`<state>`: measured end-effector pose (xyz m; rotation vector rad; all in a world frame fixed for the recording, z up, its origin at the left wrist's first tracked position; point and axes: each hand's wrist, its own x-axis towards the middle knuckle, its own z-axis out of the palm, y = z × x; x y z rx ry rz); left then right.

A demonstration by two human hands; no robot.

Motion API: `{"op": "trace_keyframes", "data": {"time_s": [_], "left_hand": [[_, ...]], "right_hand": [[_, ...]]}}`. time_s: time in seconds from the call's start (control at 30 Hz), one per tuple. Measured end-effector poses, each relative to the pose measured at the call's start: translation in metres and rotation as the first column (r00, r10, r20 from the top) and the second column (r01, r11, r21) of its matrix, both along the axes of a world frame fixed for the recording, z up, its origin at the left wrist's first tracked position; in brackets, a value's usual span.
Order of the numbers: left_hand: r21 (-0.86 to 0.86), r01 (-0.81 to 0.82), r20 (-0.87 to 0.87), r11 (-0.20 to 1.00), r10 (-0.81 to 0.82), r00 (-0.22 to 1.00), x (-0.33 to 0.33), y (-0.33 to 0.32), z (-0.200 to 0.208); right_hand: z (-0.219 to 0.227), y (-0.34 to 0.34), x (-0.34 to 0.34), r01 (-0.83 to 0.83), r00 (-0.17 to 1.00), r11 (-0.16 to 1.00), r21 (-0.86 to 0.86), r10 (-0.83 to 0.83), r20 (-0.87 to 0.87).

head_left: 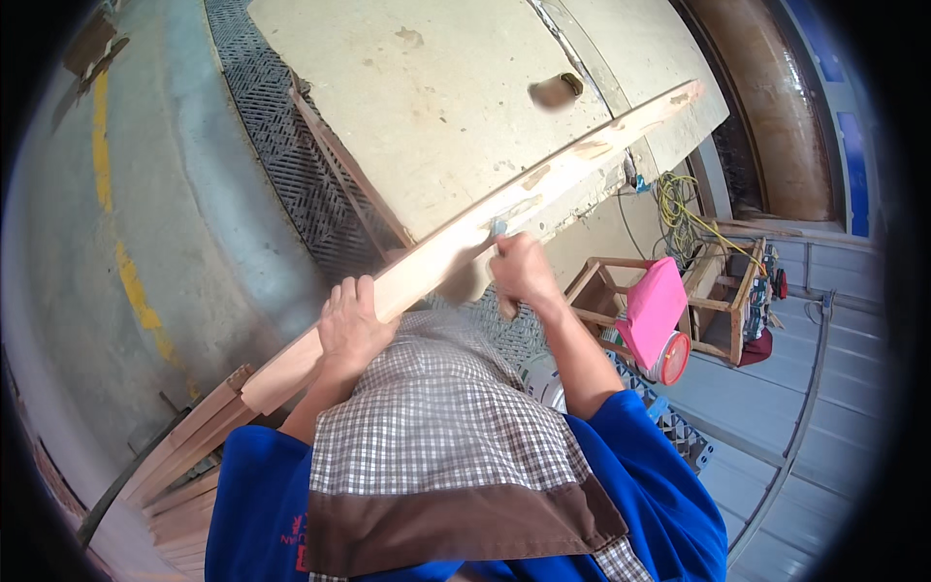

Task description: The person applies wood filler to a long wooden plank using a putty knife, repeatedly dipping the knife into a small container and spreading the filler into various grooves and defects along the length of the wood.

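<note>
Your left hand (351, 325) grips the long wooden slat (465, 247) while your right hand (519, 270), further along it, presses a small blue-handled scraper (498, 229), mid-filling; next, steady even strokes.

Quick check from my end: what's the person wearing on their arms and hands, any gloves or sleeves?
No gloves: the left hand and the right hand are both bare, with no rings or watch visible. The forearms are bare too. Bright blue short sleeves cover the upper arms, ending near the elbows. Over the front hangs a checked apron in brown and white with a plain brown band across it.
</note>
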<state>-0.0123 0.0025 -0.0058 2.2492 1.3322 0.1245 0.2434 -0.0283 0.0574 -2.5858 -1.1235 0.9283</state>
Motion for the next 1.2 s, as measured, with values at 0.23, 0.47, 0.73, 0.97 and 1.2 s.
{"op": "trace_keyframes", "data": {"time_s": [0.23,0.47,0.73,0.97,1.2], "left_hand": [[0.041,-0.007,0.04,0.999,0.005,0.999,-0.001,0.002,-0.002],[0.033,-0.002,0.04,0.999,0.001,0.999,0.0,0.002,-0.003],[0.025,-0.016,0.055,1.0,0.015,0.998,-0.002,0.001,0.001],[0.068,-0.025,0.076,0.997,0.019,0.997,-0.003,-0.001,-0.002],[0.1,-0.023,0.087,0.995,0.014,0.996,-0.001,0.0,0.002]], "right_hand": [[0.047,0.017,0.011,0.201,0.963,0.966,-0.163,-0.225,-0.147],[-0.009,0.015,0.08,-0.067,0.998,0.995,-0.081,0.065,-0.025],[0.023,0.025,0.067,0.208,0.959,0.978,-0.015,-0.207,-0.195],[0.035,0.006,-0.016,-0.091,0.983,0.982,-0.166,0.062,-0.174],[0.016,-0.005,-0.018,-0.215,0.976,0.976,0.017,0.216,-0.027]]}}
